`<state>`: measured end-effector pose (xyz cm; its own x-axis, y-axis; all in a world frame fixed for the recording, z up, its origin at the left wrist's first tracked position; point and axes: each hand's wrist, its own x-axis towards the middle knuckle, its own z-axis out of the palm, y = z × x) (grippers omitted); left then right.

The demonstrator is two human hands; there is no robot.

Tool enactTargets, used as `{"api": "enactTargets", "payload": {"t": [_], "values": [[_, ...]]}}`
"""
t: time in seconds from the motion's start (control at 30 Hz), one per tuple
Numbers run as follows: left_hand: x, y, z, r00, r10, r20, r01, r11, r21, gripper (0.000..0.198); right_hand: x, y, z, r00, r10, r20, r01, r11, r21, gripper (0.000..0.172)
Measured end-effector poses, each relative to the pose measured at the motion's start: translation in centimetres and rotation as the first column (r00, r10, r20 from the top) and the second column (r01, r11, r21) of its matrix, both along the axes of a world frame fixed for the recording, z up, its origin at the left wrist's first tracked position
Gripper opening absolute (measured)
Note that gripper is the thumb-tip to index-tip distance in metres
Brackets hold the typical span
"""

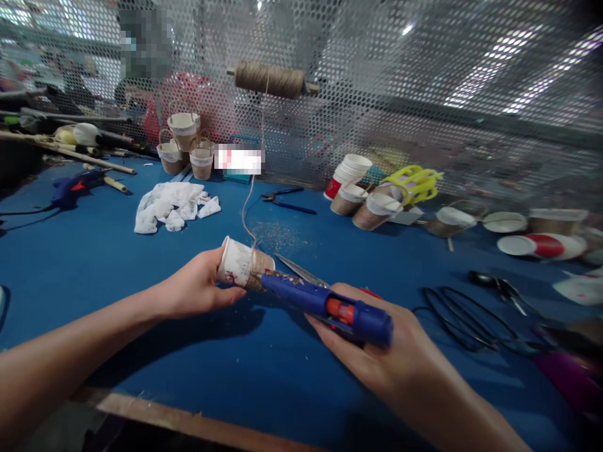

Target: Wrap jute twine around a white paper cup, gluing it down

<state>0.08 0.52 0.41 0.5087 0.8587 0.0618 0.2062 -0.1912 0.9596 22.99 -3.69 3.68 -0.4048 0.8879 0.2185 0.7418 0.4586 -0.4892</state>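
My left hand (205, 285) is closed round a white paper cup (237, 262), which lies tilted on its side with its mouth to the left. Brown twine is wound round the part of the cup near its base. A strand of twine (245, 210) runs from the cup up to a spool (269, 79) on the mesh wall. In my right hand (377, 351) is a blue hot glue gun (308, 296), its nozzle at the twine-wrapped side of the cup. Scissors (301, 270) lie behind the glue gun, partly hidden by it.
Twine-wrapped cups with handles (183, 129) stand at the back left, near crumpled white tissue (164, 204). Pliers (289, 199) lie at the back centre. More cups (374, 210) are to the right, with a black cable (459, 317) in front. Another glue gun (73, 188) lies left.
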Motion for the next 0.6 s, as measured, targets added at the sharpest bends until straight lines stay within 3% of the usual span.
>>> {"api": "enactTargets", "payload": {"t": [0.27, 0.43, 0.6], "values": [[0.06, 0.01, 0.26, 0.997, 0.042, -0.064, -0.041, 0.999, 0.012, 0.036, -0.48, -0.34, 0.42, 0.998, -0.019, 0.059, 0.015, 0.997, 0.079, 0.016], [-0.11, -0.07, 0.04, 0.992, 0.036, -0.120, -0.016, 0.986, 0.163, 0.030, -0.26, -0.14, 0.48, 0.999, -0.029, -0.019, 0.030, 0.999, 0.024, 0.009], [-0.49, -0.04, -0.64, 0.989, 0.010, -0.147, 0.032, 0.960, 0.277, 0.027, -0.13, 0.07, 0.50, 0.989, -0.141, -0.038, 0.140, 0.989, -0.038, 0.012]]}}
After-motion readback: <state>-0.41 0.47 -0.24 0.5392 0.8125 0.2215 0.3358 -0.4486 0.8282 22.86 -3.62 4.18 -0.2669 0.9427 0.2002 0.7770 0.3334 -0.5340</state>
